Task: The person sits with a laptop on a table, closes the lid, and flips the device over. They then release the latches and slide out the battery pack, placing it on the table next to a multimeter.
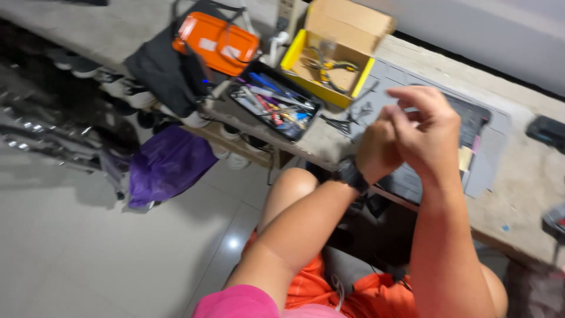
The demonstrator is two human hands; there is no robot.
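My left hand (pixel 375 150), with a black band (pixel 352 175) on its wrist, is curled up over the grey work mat (pixel 491 168) on the bench. In front of it is my right hand (pixel 428 126), fingers bent and touching the left. The picture is blurred and the hands cover each other, so I cannot tell if either one holds something small. Thin metal tools like tweezers (pixel 348 119) lie on the bench just left of the hands.
A black tray of mixed hand tools (pixel 276 105) and a yellow-lined cardboard box with pliers (pixel 328 65) stand at the back left. Further left are an orange case (pixel 215 41) on a dark bag (pixel 160 70) and a purple bag (pixel 168 164) on the floor. Dark devices (pixel 547 132) lie at the right edge.
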